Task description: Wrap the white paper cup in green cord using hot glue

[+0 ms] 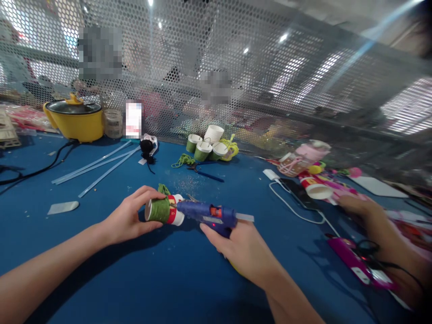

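Observation:
My left hand (131, 218) grips a paper cup (164, 210) lying on its side on the blue table (168, 279). The cup is partly wrapped in green yarn, with a red and white band still showing. My right hand (241, 249) holds a blue glue gun (211, 216) by its handle. The gun's nozzle touches the cup at the edge of the green yarn. A clear glue stick pokes out of the gun's back end.
Several yarn-wrapped cups (207, 146), scissors (202, 170) and loose green yarn (183, 160) lie farther back. Clear glue sticks (101, 166) and a yellow pot (74, 119) sit at the left. Another person's arm (381, 225), a phone (299, 189) and a pink glue gun (357, 263) occupy the right. A perforated metal screen (236, 67) closes the table's far side.

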A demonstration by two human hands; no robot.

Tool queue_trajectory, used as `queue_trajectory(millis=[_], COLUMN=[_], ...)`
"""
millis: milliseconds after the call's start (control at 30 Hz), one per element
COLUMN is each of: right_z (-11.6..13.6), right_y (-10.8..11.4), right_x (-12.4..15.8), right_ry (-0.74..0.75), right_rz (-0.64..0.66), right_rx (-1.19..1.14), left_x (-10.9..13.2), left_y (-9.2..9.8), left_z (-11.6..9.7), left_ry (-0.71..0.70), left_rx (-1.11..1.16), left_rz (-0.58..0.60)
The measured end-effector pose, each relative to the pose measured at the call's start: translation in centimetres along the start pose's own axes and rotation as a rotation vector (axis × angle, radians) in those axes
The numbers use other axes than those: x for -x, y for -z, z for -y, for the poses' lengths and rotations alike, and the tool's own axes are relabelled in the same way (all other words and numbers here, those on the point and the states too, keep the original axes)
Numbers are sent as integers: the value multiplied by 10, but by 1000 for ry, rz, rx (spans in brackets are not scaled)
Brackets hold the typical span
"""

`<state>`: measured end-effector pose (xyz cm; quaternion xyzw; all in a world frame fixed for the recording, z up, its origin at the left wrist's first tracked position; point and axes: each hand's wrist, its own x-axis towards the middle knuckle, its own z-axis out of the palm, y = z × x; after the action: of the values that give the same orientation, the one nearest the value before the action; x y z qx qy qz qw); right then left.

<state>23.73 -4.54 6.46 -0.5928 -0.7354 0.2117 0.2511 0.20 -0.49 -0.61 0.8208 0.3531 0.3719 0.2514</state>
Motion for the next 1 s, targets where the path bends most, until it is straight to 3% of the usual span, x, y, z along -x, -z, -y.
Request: queue_trajectory(millis=[633,900,1000], right_z=[-3,-11,-25], right_y=[-3,0,3], right_x=[-5,-15,-25], right_ry=[-58,-243,-245], right_rz=[54,156,102], right_rx=[-57,-294,-457], left_x=[5,3,2], left_y=[-3,-3,-2], left_z=[0,-2,0], left_ry=[-235,-207,-137], left_rx=[-227,-194,-135], left_rz=[104,68,33])
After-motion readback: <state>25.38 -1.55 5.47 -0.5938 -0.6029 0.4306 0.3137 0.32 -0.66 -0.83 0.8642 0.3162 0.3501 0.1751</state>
